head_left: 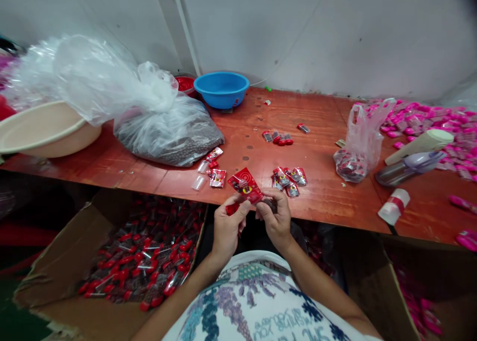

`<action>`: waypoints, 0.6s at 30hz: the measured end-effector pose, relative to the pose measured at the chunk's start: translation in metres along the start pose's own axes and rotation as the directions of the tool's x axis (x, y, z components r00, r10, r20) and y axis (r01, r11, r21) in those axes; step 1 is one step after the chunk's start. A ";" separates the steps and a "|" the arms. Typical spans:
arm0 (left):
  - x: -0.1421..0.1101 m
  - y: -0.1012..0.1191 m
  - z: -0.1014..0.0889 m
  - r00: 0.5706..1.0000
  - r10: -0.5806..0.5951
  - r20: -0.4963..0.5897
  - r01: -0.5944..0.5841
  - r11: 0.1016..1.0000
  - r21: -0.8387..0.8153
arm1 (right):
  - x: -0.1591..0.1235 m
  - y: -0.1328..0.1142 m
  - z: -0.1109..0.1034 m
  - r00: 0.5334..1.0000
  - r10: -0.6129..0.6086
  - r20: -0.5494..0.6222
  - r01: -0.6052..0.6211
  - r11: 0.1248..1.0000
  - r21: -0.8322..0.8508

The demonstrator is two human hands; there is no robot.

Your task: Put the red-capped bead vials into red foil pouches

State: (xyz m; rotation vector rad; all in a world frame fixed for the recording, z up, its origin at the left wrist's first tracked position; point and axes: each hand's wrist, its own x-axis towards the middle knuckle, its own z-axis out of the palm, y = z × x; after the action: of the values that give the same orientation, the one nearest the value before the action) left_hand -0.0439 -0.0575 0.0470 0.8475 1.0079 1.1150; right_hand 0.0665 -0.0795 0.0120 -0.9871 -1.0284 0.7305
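In front of my body, just over the table's near edge, my two hands meet. My left hand (228, 228) is closed, fingers and thumb pinching a red printed card (244, 183) by its lower part; a bit of glossy red shows beside those fingers. My right hand (276, 219) is closed around a small dark-filled container (271, 204), mostly hidden by the fingers, next to the card's lower corner. Several red printed packets (288, 179) lie on the table to the right. Another red packet (218, 178) and a small clear tube (198, 183) lie to the left.
A cardboard box (55, 261) of red-capped containers stands below left. On the table (316, 202) are a bulging plastic bag (167, 132), a blue basin (221, 85), a cream basin (48, 132), a small plastic bag (357, 147), a bottle (406, 168) and pink items (432, 122).
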 end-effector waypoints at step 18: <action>0.003 -0.010 0.003 0.995 -0.035 -0.095 0.018 0.985 -0.170 | -0.005 0.001 0.002 0.979 0.195 0.054 -0.178 0.956 -0.233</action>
State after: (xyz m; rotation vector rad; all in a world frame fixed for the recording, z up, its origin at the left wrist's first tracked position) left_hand -0.0375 -0.0575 0.0388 0.6470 0.9872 1.2100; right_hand 0.0626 -0.0823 0.0103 -1.2754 -1.1124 0.8237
